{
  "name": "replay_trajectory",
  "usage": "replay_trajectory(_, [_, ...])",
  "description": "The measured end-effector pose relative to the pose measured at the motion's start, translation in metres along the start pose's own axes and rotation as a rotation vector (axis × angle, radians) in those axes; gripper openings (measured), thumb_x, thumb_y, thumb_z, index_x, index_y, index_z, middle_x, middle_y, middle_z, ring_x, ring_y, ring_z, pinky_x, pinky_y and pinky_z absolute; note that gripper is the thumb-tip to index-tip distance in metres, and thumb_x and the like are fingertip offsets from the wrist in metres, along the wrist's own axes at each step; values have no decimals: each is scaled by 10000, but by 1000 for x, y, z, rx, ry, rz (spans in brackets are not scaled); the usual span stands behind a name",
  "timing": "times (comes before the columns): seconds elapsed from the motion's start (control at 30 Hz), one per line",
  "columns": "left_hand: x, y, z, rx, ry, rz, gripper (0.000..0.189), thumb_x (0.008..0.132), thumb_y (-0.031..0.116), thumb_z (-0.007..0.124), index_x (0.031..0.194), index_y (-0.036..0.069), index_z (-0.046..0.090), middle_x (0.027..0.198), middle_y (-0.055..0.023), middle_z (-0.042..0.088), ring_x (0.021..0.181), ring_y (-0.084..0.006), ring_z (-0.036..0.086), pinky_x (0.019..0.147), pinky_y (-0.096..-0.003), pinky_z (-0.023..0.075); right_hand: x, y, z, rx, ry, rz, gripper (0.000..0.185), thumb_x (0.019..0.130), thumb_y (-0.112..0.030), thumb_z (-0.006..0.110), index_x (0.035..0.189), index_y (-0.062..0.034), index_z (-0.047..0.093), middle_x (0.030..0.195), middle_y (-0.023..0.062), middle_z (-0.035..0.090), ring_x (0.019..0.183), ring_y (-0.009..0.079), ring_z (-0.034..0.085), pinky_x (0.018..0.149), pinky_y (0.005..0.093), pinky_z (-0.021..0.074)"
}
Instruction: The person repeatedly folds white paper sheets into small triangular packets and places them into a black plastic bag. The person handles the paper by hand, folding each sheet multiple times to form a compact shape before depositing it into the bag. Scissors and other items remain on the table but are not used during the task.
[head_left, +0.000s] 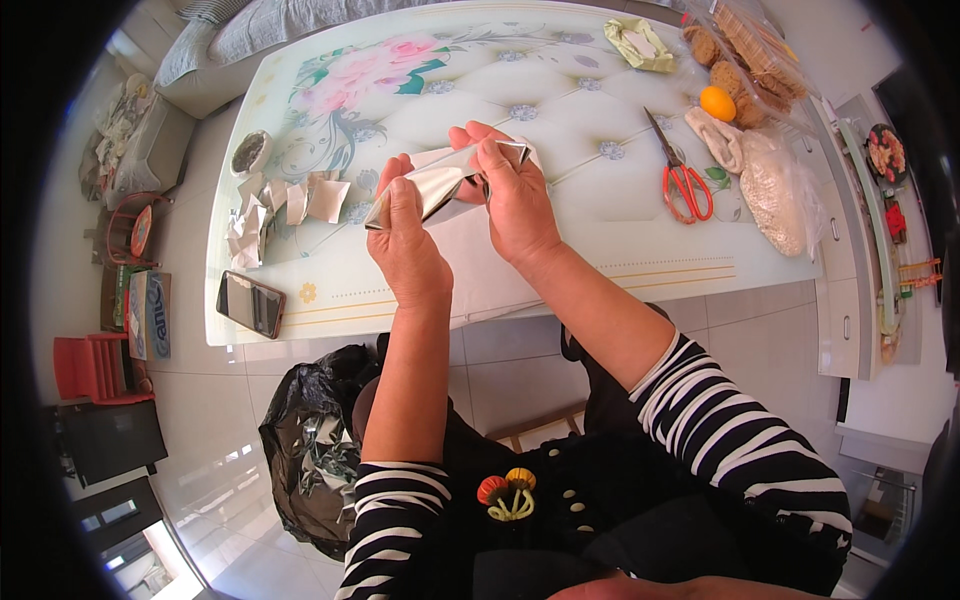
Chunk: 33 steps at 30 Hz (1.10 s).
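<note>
Between my two hands stretches a folded silver foil sheet (439, 180), shiny and creased, held above the near half of the table. My left hand (409, 244) pinches its left end, thumb on top. At the other end, my right hand (517, 199) grips the foil with the thumb over a folded corner. Beneath them a pale paper sheet (480, 262) lies at the table's front edge, partly covered by my hands and forearms. Several torn pieces of paper (297, 201) lie to the left of my left hand.
On the glass-topped table (465, 90) are a phone (251, 304), a small bowl (251, 153), red-handled scissors (684, 184), a plastic bag of grains (772, 199), an orange fruit (718, 103), a cookie package (750, 64) and a green wrapper (639, 45). A black bag (289, 442) with foil scraps sits below.
</note>
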<state>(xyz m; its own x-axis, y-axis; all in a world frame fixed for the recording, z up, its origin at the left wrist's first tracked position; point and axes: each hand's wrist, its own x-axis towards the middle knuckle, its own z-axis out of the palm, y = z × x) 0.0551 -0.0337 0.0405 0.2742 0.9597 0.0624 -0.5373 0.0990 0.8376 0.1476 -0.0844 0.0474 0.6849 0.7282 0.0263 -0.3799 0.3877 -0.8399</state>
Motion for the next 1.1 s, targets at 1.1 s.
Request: replay_trajectory(1.1, [26, 16, -33, -534, 125, -422, 424, 1054, 324, 434, 1306, 10, 568, 1329, -114, 606, 1251, -280, 547, 1095, -563, 402, 14, -11, -12, -17, -198, -108, 980, 913, -781, 406, 1543, -40, 285, 1567, 134, 374, 1451, 235, 333, 1210, 399, 159])
